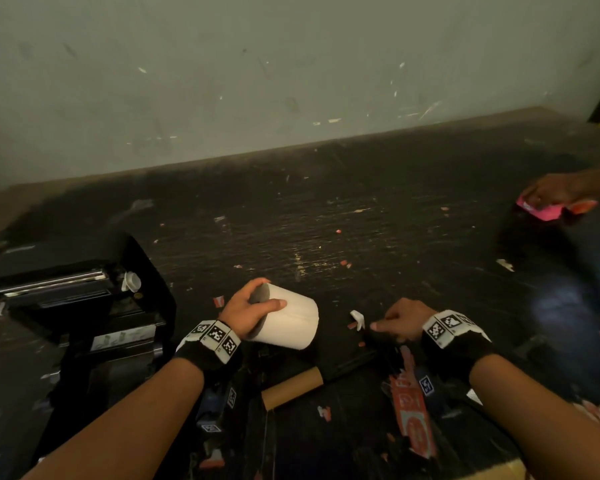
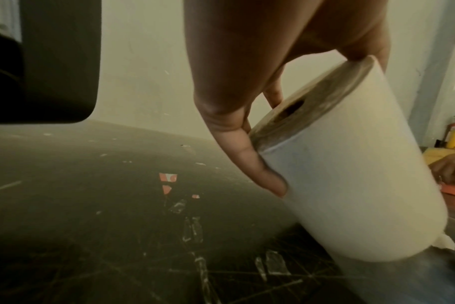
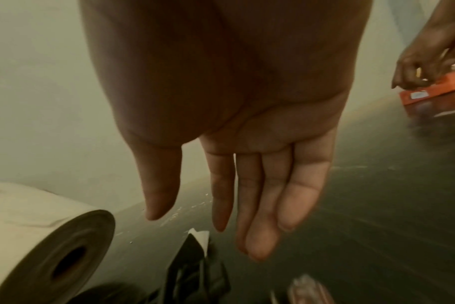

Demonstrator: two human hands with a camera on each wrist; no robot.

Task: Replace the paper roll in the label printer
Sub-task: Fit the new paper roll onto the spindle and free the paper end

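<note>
Gripping the paper roll (image 1: 288, 318), left hand (image 1: 248, 311) hides its end.

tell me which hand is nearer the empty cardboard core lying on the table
Left, narrowly. The left hand, gripping the new paper roll, is above and just left of the cardboard core; the right hand, open, is farther up to its right.

Dim, greenish indoor light; the dark table (image 1: 326, 220) shows faint glare streaks at centre and falls to shadow at left and right. The head view bows at its edges. Both wrist views are hazy, with motion blur.
</note>
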